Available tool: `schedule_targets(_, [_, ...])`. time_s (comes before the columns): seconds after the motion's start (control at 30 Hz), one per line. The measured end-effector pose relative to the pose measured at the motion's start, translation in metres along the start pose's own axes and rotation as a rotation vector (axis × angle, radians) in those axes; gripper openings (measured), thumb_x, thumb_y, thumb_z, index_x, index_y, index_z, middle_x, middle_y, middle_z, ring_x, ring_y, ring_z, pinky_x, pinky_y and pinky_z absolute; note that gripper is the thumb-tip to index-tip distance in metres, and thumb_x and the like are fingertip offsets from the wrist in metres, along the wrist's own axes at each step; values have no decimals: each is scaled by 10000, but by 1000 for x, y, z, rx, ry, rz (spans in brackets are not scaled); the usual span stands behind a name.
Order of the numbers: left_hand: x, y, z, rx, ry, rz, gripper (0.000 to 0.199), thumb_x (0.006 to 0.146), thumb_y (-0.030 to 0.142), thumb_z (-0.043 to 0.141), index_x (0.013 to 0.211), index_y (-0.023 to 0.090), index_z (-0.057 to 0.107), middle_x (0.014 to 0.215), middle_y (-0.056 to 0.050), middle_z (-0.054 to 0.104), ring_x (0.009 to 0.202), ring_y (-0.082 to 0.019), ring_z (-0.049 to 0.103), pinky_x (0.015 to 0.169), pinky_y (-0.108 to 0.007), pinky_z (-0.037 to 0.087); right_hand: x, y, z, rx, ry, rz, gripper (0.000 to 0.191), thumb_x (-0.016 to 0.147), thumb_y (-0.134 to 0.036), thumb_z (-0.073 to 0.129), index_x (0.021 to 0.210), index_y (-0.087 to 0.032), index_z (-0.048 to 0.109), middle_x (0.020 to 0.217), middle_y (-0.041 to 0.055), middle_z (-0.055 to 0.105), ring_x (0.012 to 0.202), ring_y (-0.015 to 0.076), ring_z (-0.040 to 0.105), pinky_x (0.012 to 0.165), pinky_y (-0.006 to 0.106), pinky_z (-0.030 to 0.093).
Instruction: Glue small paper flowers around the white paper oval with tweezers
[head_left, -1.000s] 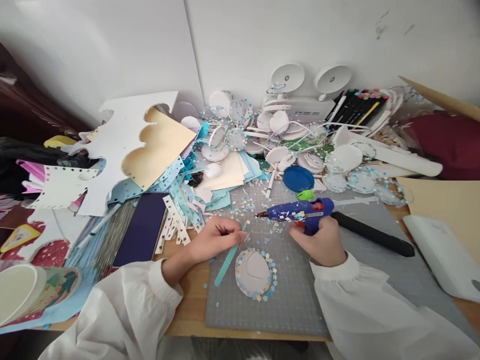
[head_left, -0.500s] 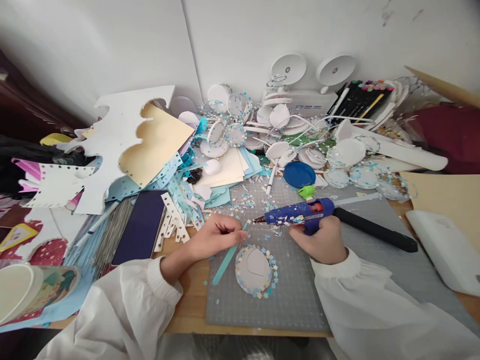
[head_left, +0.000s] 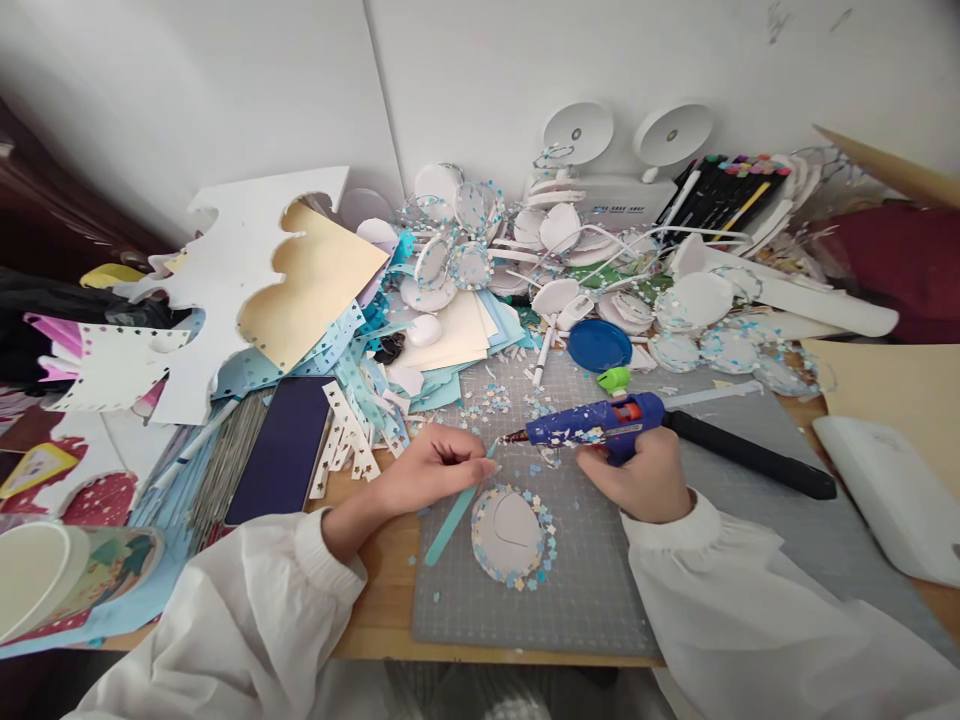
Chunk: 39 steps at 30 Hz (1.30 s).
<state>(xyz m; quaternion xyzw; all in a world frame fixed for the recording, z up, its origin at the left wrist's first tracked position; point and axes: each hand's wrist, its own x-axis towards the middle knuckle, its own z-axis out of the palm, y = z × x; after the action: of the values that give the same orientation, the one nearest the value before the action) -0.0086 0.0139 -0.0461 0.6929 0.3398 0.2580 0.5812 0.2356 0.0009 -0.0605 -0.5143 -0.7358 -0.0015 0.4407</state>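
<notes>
My left hand (head_left: 437, 467) is closed in a pinch on a thin teal strip (head_left: 452, 525), which slants down to the left over the cutting mat (head_left: 585, 590). My right hand (head_left: 646, 475) is wrapped round the handle of a blue glue gun (head_left: 577, 424). Its dark nozzle points left and meets or nearly meets the strip's upper end; I cannot tell if they touch. Below and between my hands lies a round white disc (head_left: 507, 535), edged with small blue, white and cream star-shaped pieces. A curved line runs across its face.
Loose confetti stars (head_left: 491, 400) are scattered behind my hands. A blue lid (head_left: 599, 345), a green clip-like piece (head_left: 614, 380) and a black rod (head_left: 754, 455) lie beyond the glue gun. White discs pile up at the back. Left are a dark phone-like slab (head_left: 279, 450) and a cup (head_left: 45, 575).
Both hands hold nearly the same place. The glue gun has shifted very slightly left, and the view has moved a little.
</notes>
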Motion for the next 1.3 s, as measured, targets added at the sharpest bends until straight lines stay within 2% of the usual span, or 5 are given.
schedule_targets(0.47, [-1,2,-1,-49,-5,-16,423,833,321,542,462,138,457,445,56,284,431,-58,276,434,-220,207,-5,14,2,-373,118,124,178,710,-370,573,621,-225,520,502,2,543,493,206,556,505,315,445])
schedule_targets(0.63, [-5,-1,-3,-237,32,-123,348,808,344,576,536,128,577,421,64,316,390,-56,256,415,-225,179,-2,30,-2,-446,-4,190,267,823,-381,530,930,-142,581,804,141,622,788,307,597,674,421,472])
schedule_targets(0.83, [-8,-5,-6,-436,30,-120,338,734,345,566,471,136,606,361,35,295,404,-92,285,450,-262,212,-3,38,-3,-469,-66,319,218,730,-267,580,906,-147,533,803,127,569,799,333,559,703,516,453])
schedule_targets(1.13, [-9,-16,-9,-656,-94,-131,306,639,343,536,422,139,606,330,-10,363,405,-105,287,460,-280,231,13,21,-24,33,442,209,375,689,-251,643,1051,-219,549,1048,91,551,981,296,550,833,472,439])
schedule_targets(1.3, [-7,-8,-7,-623,-43,-136,330,678,355,534,444,137,616,312,9,329,387,-100,282,454,-275,218,16,13,-39,-147,731,-242,314,665,-213,679,971,-238,616,879,72,549,808,255,563,743,426,448])
